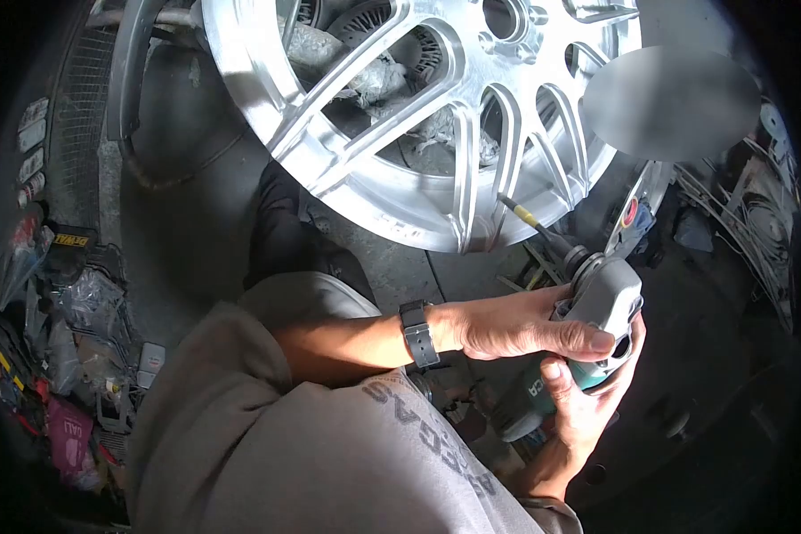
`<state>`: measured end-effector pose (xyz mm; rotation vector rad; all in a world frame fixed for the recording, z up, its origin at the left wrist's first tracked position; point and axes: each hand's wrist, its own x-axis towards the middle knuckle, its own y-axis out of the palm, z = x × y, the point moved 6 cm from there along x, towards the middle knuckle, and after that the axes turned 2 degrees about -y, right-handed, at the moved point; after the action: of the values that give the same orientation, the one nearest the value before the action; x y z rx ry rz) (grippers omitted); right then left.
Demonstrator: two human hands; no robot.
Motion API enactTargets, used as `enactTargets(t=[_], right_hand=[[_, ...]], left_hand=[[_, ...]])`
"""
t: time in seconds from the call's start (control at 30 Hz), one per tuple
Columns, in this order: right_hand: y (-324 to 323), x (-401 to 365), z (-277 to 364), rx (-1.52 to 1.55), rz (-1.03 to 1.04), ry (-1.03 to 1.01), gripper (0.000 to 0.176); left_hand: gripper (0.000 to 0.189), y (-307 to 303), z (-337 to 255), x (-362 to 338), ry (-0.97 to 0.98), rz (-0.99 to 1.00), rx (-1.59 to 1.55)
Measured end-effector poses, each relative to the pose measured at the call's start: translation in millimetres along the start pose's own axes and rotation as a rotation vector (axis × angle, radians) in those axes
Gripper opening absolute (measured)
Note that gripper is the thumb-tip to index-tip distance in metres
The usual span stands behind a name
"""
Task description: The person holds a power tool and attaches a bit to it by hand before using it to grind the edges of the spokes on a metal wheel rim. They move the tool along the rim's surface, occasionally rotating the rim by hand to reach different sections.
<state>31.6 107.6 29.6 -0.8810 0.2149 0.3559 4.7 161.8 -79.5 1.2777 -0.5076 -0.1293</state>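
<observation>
A green power grinder [523, 402] with a grey metal head [612, 294] is held in both hands. My left hand [529, 327], with a black watch on its wrist, is closed round the head, thumb across its top. My right hand [587, 400] wraps the green body just behind the head. From the spindle a slim bit [527, 216] with a yellow band points up and left, its tip overlapping the lower edge of a bare silver alloy wheel [383, 218]. The wheel stands tilted in front of me, its spokes and hub facing up.
Tools, packets and a yellow-lettered black case [69, 238] crowd the left side. A curved dark metal arm [132, 71] rises beside the wheel. Strips and coiled material [761, 222] lie at the right, near a blurred oval patch. Through the spokes, crumpled wrapped parts [374, 80] show.
</observation>
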Motion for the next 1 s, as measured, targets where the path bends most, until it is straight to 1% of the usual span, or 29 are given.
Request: enactTargets(t=[0.03, 0.1, 0.23, 0.3, 0.5, 0.6, 0.7, 0.73, 0.8, 1.0], right_hand=[[-1.7, -3.8, -2.3, 0.001, -0.005, 0.026, 0.111], [-5.3, -9.5, -5.0, -0.034, 0.006, 0.004, 0.112], [-8.9, -21.9, -12.0, -0.018, 0.007, 0.03, 0.113], [-10.5, -26.2, -13.4, -0.067, -0.008, 0.01, 0.116], [-12.6, -37.4, -14.5, -0.071, -0.053, 0.023, 0.117], [-15.1, -43.5, -17.9, 0.014, -0.07, 0.066, 0.118], [-15.9, -48.9, -21.4, 0.035, -0.078, 0.08, 0.119], [-16.1, -51.4, -23.3, 0.036, -0.08, 0.081, 0.119], [-16.2, -54.4, -23.8, 0.0, -0.1, 0.021, 0.119], [-12.5, -50.3, -25.7, 0.027, -0.1, 0.042, 0.119]], left_hand=[[0.092, 0.8, 3.0, -1.4, 0.001, 0.001, 0.0], [0.092, 1.9, 8.9, -5.4, -0.015, -0.021, 0.022], [0.092, 5.3, 18.8, -10.5, -0.033, -0.032, 0.026], [0.092, 6.3, 21.9, -11.3, -0.041, -0.029, 0.037], [0.093, 12.7, 28.6, -14.1, -0.069, -0.028, 0.035], [0.093, 14.4, 32.4, -16.2, -0.076, -0.036, 0.049], [0.093, 17.3, 33.8, -17.7, -0.071, -0.032, 0.049], [0.093, 18.2, 34.1, -19.2, -0.067, -0.034, 0.041], [0.093, 16.1, 36.2, -22.3, -0.079, -0.036, 0.061], [0.091, 13.1, 36.1, -21.7, -0.088, -0.05, 0.054]])
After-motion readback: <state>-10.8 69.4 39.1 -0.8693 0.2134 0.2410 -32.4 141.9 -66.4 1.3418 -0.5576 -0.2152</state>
